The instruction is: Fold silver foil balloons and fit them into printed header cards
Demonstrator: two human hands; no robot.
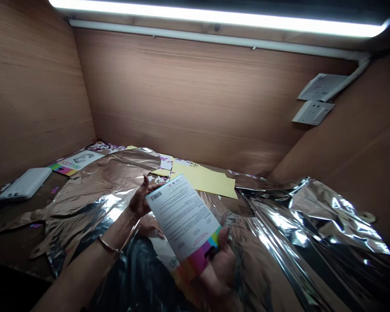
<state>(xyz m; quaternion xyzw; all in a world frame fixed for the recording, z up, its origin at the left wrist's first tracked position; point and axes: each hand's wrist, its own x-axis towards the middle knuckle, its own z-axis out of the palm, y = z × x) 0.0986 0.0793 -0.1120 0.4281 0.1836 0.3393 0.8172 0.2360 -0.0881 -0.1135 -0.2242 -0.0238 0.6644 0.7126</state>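
Observation:
A flat balloon packet (185,216) is held up at a slant in the middle, its printed back facing me. It has a barcode, small text and a rainbow band at the lower end. My right hand (219,268) grips that lower end, thumb on the front edge. My left hand (143,199) is at the upper left corner, thumb raised and apart, fingers partly hidden behind the packet. Beneath both hands lies shiny rose-gold foil (126,182), flat and wrinkled, mirroring the packet and a hand. More foil (279,221) spreads to the right.
Yellow paper sheets (204,177) lie behind the packet. To the left are a white power-bank-like box (27,184) and another colourful packet (79,162). Wooden panels (182,95) enclose the table on three sides. A socket (313,112) and a bright tube light (214,17) are mounted above.

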